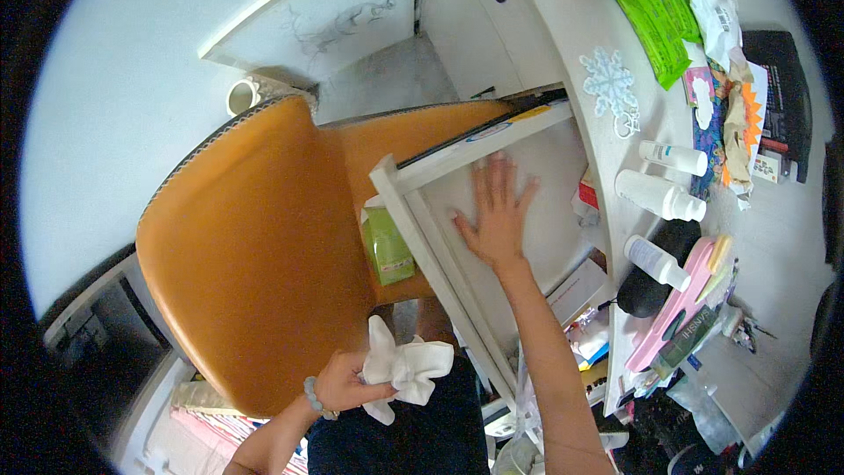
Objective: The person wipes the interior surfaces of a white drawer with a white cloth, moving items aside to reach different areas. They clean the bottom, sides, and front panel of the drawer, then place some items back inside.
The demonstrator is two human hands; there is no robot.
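Observation:
My left hand (343,382), with a beaded bracelet at the wrist, grips a crumpled white cloth or wipe (412,369) above my dark-clad lap. Inside a pulled-out, pale drawer (550,175), my right hand (498,211) is spread palm down over the drawer's bottom, with fingers slightly blurred. Nothing shows in it; its palm is hidden. Towards the drawer's right side lie a red item (588,190) and a white box (577,290). A green packet (389,247) rests on the orange chair (264,237), just left of the drawer front.
On the desk (593,138) at the right are white bottles (659,194), green packets (649,30), a snowflake ornament (608,82), a black pouch (643,287) and a pink case (679,310). A white cup (242,97) stands behind the chair. A cabinet (461,20) is at the top.

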